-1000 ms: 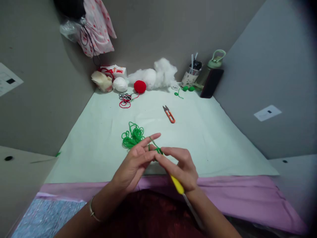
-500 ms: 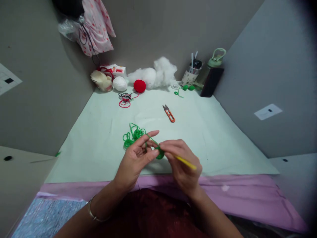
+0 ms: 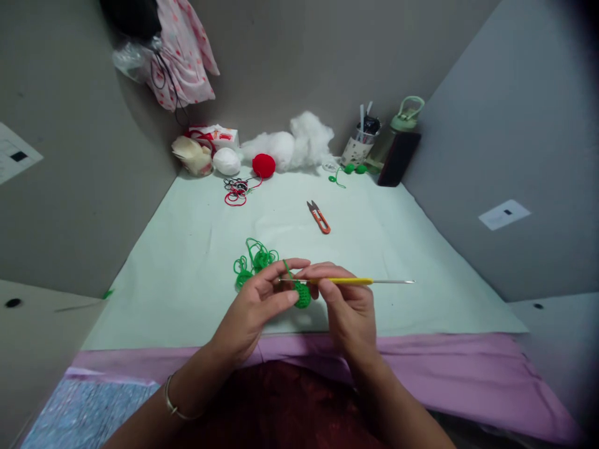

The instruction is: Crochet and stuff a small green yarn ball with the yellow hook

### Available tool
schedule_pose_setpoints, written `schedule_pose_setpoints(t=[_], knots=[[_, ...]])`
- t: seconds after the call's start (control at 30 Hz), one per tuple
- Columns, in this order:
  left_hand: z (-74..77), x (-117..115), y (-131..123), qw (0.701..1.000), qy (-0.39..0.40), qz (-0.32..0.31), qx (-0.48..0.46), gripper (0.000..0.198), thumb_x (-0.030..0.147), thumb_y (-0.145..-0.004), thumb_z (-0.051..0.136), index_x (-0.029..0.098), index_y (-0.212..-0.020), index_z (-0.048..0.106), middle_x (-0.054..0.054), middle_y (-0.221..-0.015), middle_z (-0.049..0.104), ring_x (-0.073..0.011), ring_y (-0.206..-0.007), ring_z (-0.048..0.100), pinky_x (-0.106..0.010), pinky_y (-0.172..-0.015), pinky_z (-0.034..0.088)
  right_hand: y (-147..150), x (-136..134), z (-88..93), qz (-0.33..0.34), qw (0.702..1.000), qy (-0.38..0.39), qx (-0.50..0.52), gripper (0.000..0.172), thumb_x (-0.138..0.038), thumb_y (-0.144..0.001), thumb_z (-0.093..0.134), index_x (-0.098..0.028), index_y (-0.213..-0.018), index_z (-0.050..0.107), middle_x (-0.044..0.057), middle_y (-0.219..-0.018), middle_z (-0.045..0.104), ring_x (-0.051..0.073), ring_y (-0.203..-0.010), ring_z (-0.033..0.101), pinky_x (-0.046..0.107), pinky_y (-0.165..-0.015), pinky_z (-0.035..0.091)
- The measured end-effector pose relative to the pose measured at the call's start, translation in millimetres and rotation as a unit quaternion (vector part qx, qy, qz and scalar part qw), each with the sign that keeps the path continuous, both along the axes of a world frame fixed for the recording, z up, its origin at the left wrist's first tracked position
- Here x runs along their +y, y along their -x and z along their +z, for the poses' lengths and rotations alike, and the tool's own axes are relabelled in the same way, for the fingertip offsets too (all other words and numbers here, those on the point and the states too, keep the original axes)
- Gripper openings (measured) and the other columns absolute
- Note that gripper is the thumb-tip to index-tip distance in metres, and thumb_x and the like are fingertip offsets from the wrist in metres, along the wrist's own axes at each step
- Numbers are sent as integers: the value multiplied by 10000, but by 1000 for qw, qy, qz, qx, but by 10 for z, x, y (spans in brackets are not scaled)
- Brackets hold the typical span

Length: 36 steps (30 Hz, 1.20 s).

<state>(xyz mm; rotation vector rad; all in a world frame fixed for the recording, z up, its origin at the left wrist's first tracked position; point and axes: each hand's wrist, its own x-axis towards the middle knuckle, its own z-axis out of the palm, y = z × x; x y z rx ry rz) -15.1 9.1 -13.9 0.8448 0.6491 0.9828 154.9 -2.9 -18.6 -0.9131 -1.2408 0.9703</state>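
Note:
Between thumb and fingers, my left hand (image 3: 257,302) pinches a small round green crochet piece (image 3: 302,296). A strand of green yarn runs from the piece up over my left index finger. My right hand (image 3: 349,305) is closed on a crochet hook (image 3: 349,281) with a yellow grip and a metal shaft at each end. The hook lies nearly level, its left tip just above the crochet piece beside my left fingers. A loose tangle of green yarn (image 3: 255,262) rests on the table behind my left hand.
Orange thread snips (image 3: 319,218) lie mid-table. Toward the back are a red yarn ball (image 3: 264,166), a white yarn ball (image 3: 227,161), white stuffing (image 3: 290,146), small green pieces (image 3: 355,169), a pen cup (image 3: 359,146), a dark phone (image 3: 399,159) and a bottle (image 3: 406,118). Grey partitions enclose the table.
The hook has swung from slanting toward me to nearly level, with both metal ends now showing. The green piece shows more clearly below it.

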Motion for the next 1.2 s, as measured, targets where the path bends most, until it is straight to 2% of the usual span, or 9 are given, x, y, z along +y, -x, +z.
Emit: schedule_pose_setpoints(t=[0.2, 0.53, 0.67, 0.77, 0.83, 0.93, 1.03, 1.1, 1.2], knots=[[-81, -20, 29, 999, -31, -8, 45, 461, 306, -885, 827, 304, -1337, 736, -55, -1068, 711, -222, -1073, 640, -323, -929, 508, -32, 24, -43, 19, 998, 27, 55, 199, -398, -1014, 678, -245, -973, 798, 49, -932, 792, 144, -692, 620, 288, -648, 508], [-7, -16, 71, 994, -59, 36, 86, 426, 277, -868, 848, 306, -1285, 766, -10, -958, 613, -158, -964, 599, -276, -924, 488, -80, 45, 37, 55, 992, 48, 98, 226, -410, -1036, 641, -227, -949, 741, 40, -872, 785, 143, -681, 657, 289, -644, 513], [22, -26, 75, 992, -64, 50, 98, 408, 242, -857, 836, 292, -1258, 779, -10, -941, 621, -160, -941, 598, -283, -919, 486, -100, 0, 53, 46, 997, 14, 61, 213, -347, -1078, 569, -240, -997, 735, 43, -909, 800, 150, -703, 694, 306, -659, 544], [38, -40, 49, 986, -73, 80, 125, 360, 190, -848, 814, 277, -1197, 800, -14, -957, 635, -161, -950, 604, -300, -968, 480, -97, -55, 53, 13, 997, -65, -41, 225, -237, -1093, 517, -267, -1099, 740, 46, -1014, 801, 160, -788, 721, 333, -722, 582], [38, -49, 16, 980, -78, 114, 142, 350, 169, -833, 819, 274, -1167, 808, -10, -969, 642, -153, -951, 604, -299, -998, 473, -93, -83, 34, -5, 980, -149, -133, 248, -189, -1084, 512, -269, -1175, 728, 55, -1046, 799, 184, -874, 743, 359, -768, 607], [26, -56, -37, 983, -58, 138, 104, 447, 199, -794, 878, 281, -1225, 793, 4, -921, 632, -143, -921, 598, -271, -956, 490, -83, -107, -15, -58, 915, -271, -292, 269, -142, -1023, 614, -276, -1223, 735, 64, -1067, 802, 207, -951, 761, 356, -790, 631], [15, -39, -61, 997, 36, 73, -7, 563, 298, -758, 929, 268, -1298, 774, -3, -897, 627, -131, -860, 589, -241, -845, 508, -75, -118, -48, -108, 867, -320, -366, 353, -91, -948, 710, -288, -1237, 760, 76, -1112, 793, 218, -991, 761, 341, -789, 643], [11, -15, -50, 993, 100, 28, -62, 548, 337, -754, 933, 230, -1273, 793, -16, -892, 636, -117, -820, 576, -228, -817, 504, -72, -109, -45, -110, 906, -275, -303, 324, -99, -976, 672, -279, -1229, 768, 76, -1081, 789, 216, -963, 751, 352, -777, 637], [9, 12, -24, 989, 116, 38, -82, 453, 320, -769, 922, 203, -1196, 827, -17, -873, 643, -99, -793, 561, -208, -814, 486, -57, -64, -25, -79, 984, -132, -89, 262, -150, -1053, 564, -274, -1118, 786, 44, -964, 778, 167, -792, 705, 321, -696, 599]])
